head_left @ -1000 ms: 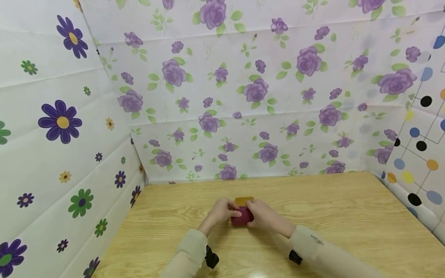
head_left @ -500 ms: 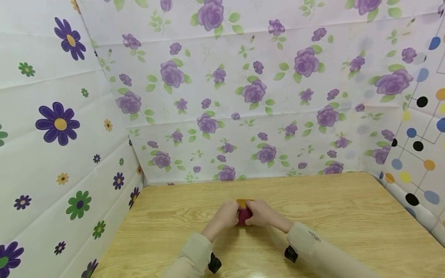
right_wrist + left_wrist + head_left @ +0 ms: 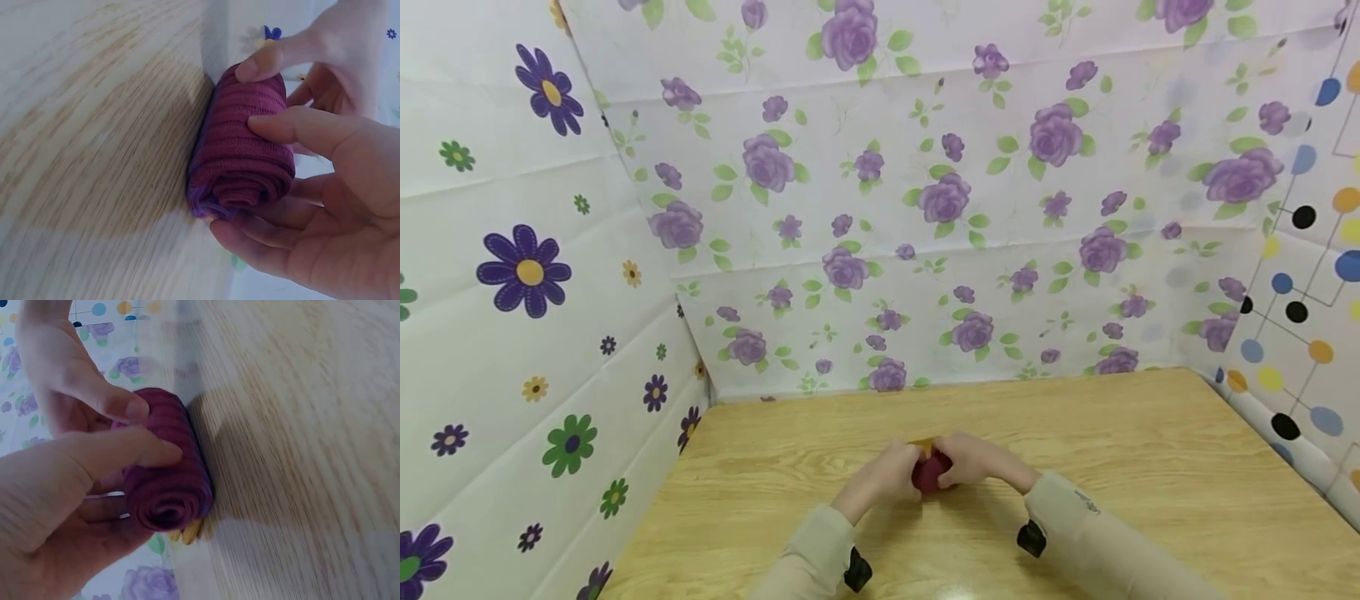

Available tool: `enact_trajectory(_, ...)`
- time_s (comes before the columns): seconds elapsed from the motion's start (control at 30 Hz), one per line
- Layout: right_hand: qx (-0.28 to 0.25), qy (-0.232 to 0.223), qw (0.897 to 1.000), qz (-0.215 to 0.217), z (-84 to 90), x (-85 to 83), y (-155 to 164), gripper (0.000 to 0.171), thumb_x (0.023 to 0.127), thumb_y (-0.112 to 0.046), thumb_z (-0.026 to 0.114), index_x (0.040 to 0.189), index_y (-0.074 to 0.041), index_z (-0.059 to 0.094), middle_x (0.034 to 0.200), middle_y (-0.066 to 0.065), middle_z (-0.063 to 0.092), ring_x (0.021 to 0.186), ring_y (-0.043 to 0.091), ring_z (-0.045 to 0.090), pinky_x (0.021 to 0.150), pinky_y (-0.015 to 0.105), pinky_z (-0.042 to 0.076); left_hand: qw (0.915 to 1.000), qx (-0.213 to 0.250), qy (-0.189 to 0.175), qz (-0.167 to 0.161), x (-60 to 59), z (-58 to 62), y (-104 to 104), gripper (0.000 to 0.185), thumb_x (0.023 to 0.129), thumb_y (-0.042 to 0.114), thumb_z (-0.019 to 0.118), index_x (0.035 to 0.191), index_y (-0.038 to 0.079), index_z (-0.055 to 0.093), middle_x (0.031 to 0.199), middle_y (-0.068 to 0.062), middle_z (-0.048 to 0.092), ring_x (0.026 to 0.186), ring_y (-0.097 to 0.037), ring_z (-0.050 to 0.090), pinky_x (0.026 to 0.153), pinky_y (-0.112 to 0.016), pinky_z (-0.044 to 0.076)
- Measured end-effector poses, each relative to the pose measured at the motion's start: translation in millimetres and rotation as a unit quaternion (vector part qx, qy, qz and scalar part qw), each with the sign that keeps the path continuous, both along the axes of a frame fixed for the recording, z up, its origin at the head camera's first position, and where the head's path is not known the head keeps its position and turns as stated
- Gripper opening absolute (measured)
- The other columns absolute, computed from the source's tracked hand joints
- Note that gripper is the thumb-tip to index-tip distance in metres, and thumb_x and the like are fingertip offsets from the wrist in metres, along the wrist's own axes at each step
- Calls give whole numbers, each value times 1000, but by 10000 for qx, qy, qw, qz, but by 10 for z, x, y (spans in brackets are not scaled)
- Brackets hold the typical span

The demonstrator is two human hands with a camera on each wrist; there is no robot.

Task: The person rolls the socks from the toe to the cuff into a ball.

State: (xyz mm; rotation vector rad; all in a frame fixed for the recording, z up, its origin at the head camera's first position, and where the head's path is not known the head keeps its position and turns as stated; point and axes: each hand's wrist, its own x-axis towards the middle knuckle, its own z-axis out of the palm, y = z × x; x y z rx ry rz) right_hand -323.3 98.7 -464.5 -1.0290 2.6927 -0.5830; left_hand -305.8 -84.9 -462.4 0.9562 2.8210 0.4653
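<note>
The rolled sock (image 3: 929,472) is a ribbed knit in dark magenta, wound into a tight cylinder; the right wrist view (image 3: 240,156) shows the spiral end face and a purple edge at lower left, and the left wrist view (image 3: 167,472) shows a yellow tip protruding beneath the spiral end. It lies at lower centre of the head view, resting on the tabletop (image 3: 1120,467), a pale wood-grain laminate with a smooth, slightly glossy surface.

The left hand (image 3: 887,477) grips the roll with thumb over the top and fingers curled beneath. The right hand (image 3: 977,465) grips it from the opposite side in the same closed grip, thumb on the ribbing. Both hands touch the roll and nearly meet across it.

Open tabletop extends to the right, the left and the far side of the hands. The far edge meets a wall sheet printed with purple roses (image 3: 947,200); the upper-left panel carries daisy prints (image 3: 523,271), and the right edge carries coloured dots (image 3: 1300,317).

Compared with one second earlier, the yellow strip beyond the roll has shrunk to a sliver, and the hands have closed further together.
</note>
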Motion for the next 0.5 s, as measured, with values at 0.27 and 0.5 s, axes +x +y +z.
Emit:
enact_trajectory(0.27, -182, -143, 9991, 343, -36, 10, 94, 31, 84, -14, 73, 110, -6, 59, 98, 3, 63, 82, 9, 53, 68, 23, 44, 9989, 25, -312, -357, -61, -60, -26, 39, 73, 13, 83, 105, 6, 63, 99, -2, 66, 79, -2, 54, 68, -14, 46)
enact_trajectory(0.5, -241, -18, 9997, 63, -104, 26, 82, 27, 86, -16, 70, 108, -5, 61, 93, 2, 63, 76, 7, 51, 63, 22, 42, 9980, -78, -484, -407, -99, -10, -33, 38, 79, 16, 80, 110, 5, 61, 105, -4, 65, 82, -4, 55, 70, -15, 46)
